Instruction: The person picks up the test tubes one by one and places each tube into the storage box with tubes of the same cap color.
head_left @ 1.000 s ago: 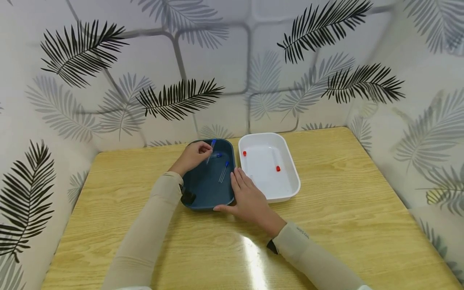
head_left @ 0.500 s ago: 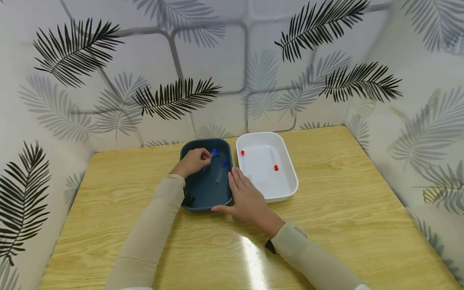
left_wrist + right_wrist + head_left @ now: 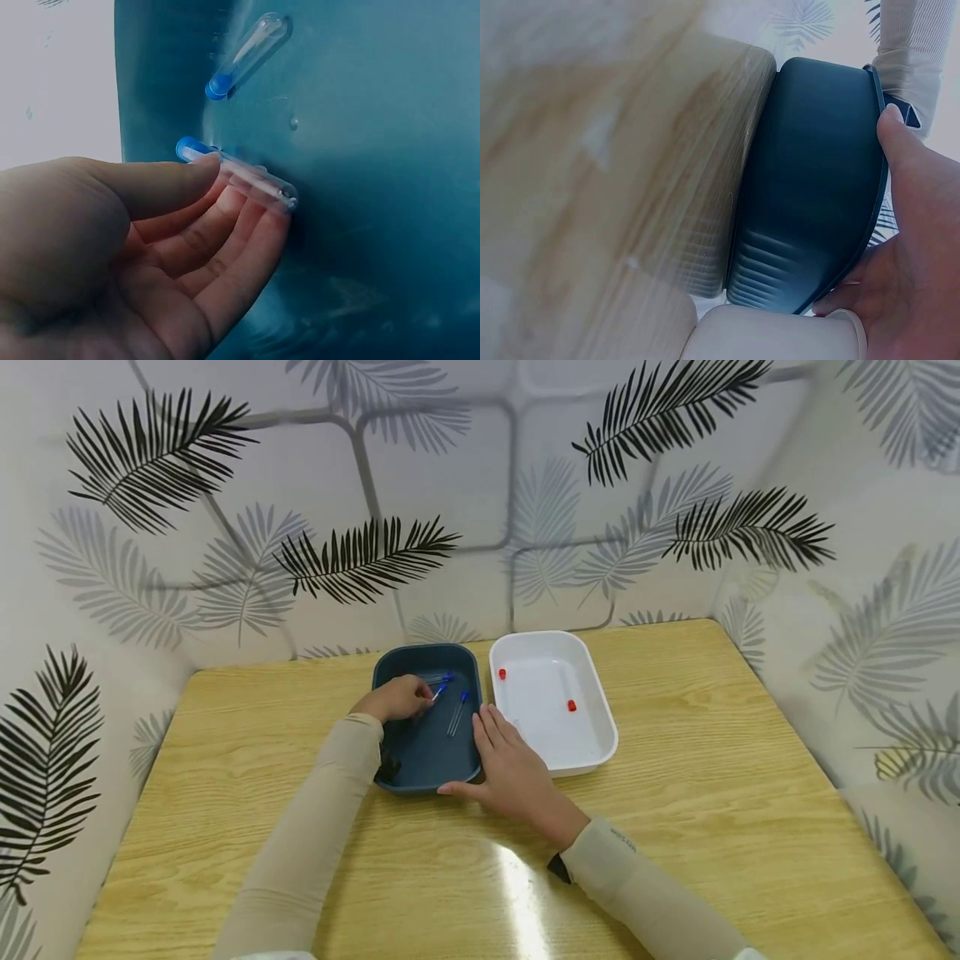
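In the head view, my left hand (image 3: 397, 699) reaches into the dark blue tray (image 3: 420, 768). Its thumb and fingers pinch a clear test tube (image 3: 262, 187) with a blue cap, tilted low over the tray's floor. Another blue-capped test tube (image 3: 457, 714) lies to the right of that hand. Just behind the fingers, a further blue cap (image 3: 447, 677) shows, its clear tube pointing left. My right hand (image 3: 513, 768) rests at the tray's near right corner, fingers straight along the right rim and thumb on the near rim (image 3: 877, 187).
A white tray (image 3: 558, 756) stands close on the right, holding a red piece (image 3: 502, 674) at its left side and another red piece (image 3: 572, 705) near the middle. Both trays sit on a wooden table (image 3: 675, 735), with a leaf-patterned covering (image 3: 480, 485) behind it.
My left hand has come down into the dark blue tray, and the pinched tube has gone from steep above the back rim to low inside. My right hand stays at the corner.
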### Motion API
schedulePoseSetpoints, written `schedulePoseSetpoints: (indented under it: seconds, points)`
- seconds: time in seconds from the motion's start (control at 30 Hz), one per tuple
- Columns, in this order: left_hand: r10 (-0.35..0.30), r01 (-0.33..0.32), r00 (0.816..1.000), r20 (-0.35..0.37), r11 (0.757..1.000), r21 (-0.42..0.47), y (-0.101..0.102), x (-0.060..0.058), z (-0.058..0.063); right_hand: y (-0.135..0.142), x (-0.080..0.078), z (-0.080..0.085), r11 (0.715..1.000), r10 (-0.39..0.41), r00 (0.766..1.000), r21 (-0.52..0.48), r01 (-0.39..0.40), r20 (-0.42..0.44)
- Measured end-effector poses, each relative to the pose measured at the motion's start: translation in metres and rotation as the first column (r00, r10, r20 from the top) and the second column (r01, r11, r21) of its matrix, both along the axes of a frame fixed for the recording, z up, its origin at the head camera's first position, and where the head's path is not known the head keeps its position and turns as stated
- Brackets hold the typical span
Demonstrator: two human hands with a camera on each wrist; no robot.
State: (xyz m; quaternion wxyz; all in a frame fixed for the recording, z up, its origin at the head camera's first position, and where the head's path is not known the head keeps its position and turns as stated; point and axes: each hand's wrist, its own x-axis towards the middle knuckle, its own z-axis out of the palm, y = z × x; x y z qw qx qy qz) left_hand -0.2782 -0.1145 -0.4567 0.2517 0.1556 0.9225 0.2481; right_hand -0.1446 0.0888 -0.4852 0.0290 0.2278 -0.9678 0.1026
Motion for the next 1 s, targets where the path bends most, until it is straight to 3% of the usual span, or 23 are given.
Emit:
schedulePoseSetpoints:
  seconds: [0.63, 0.8, 1.0]
  points:
    - [0.059, -0.062, 0.996, 0.068, 0.997, 0.042, 0.0009, 0.0022, 0.0005, -0.0001, -0.0003, 0.0002, 1.0, -0.005, 1.0, 0.002, 0.005, -0.011]
    - [0.054, -0.055, 0.998, 0.039, 0.998, 0.016, 0.0016, 0.0016, -0.0006, -0.0003, 0.0002, 0.0017, 1.0, -0.01, 1.0, 0.004, 0.01, -0.007]
    - [0.025, -0.025, 0.998, -0.052, 1.0, -0.015, 0.0021, 0.0032, -0.0016, -0.0004, 0.0007, 0.0028, 1.0, -0.01, 1.0, 0.006, 0.01, 0.013]
